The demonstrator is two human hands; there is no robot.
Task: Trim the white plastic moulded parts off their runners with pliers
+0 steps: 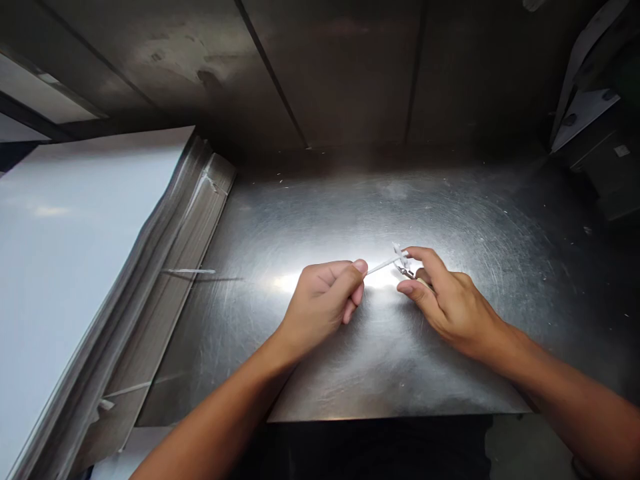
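My left hand is closed in a pinch on one end of a thin white strip, like a cable tie. My right hand holds the strip's other end between thumb and forefinger, together with a small metal piece that I cannot make out. Both hands hover just above a scratched steel table, near its middle, with a bright glare under them.
A tall stack of white sheets lies at the left, leaning against the table, with white strips poking out of its side. A steel wall closes the back. Dark machine parts stand at the right rear.
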